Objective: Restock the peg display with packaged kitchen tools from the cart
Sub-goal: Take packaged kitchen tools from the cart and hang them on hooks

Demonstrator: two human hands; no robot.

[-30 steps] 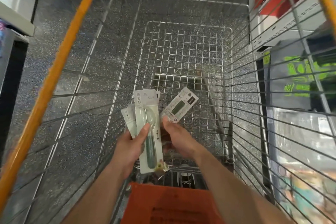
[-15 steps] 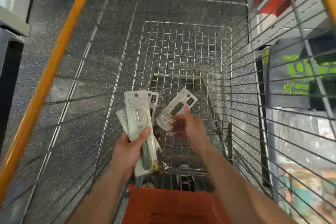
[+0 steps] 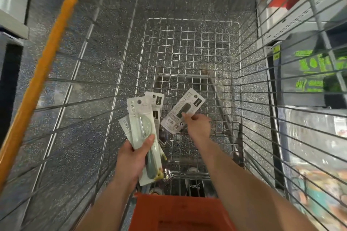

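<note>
Five fingers (image 3: pixel 148 141) of the left hand (image 3: pixel 131 159) are curled round a fan of white carded kitchen-tool packages (image 3: pixel 139 118). The thumb is pressed across the front card, which shows a dark green handle under clear plastic, and at least three more cards are splayed behind it. The right hand (image 3: pixel 199 125) reaches forward and down into the cart, its fingertips (image 3: pixel 185 116) overlapping the near edge of one more white carded package with a dark green tool (image 3: pixel 183 110). That package sits tilted on a diagonal just right of the fan. Whether those fingers pinch it or merely touch it cannot be told, since the hand is a little blurred. Both hands and all the packages are inside the silver wire shopping cart (image 3: pixel 187 47), low over its gridded bottom at the near end. An orange rail (image 3: pixel 47 47) tops the cart's left side, and a red-orange plastic flap (image 3: pixel 178 212) lies at its near edge between the forearms. Dark speckled floor (image 3: pixel 47 2) shows through the wires, and black packs with bright green print (image 3: pixel 308 73) stand on the shelving to the right.
</note>
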